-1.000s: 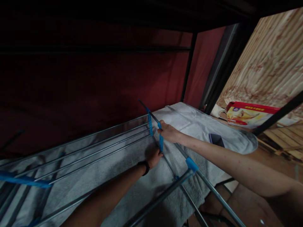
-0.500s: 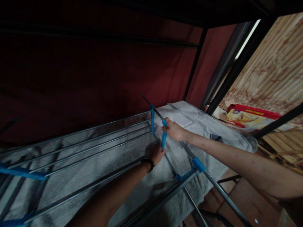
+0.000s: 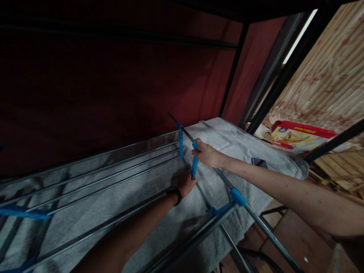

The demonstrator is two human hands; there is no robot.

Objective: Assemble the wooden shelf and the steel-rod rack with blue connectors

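A rack of grey metal tubes [image 3: 133, 167] with blue plastic brackets lies over the pale cloth. My right hand [image 3: 209, 153] is closed around the upper end of a blue plastic connector [image 3: 195, 165], where it meets a long tube [image 3: 223, 177]. Lower down, my left hand [image 3: 187, 184], a dark band on its wrist, pinches the same connector's bottom end by a thinner rod [image 3: 203, 195]. Its fingertips are partly hidden. Behind my hands stands another blue bracket [image 3: 181, 142], joined to several parallel rods. A larger blue joint [image 3: 238, 196] sits on the long tube nearer to me.
The pale fleecy cloth [image 3: 227, 140] covers a bed-like surface inside a dark metal frame [image 3: 231, 79], against a dark red curtain [image 3: 159, 87]. A phone [image 3: 259, 162] lies right of my hands. Beyond the frame are a red and yellow box [image 3: 301, 136] and wooden slats [image 3: 338, 168].
The camera view has shifted slightly, so everything sits a little higher and further left. Both hands keep their hold on the blue connector, with little visible movement against the rack.
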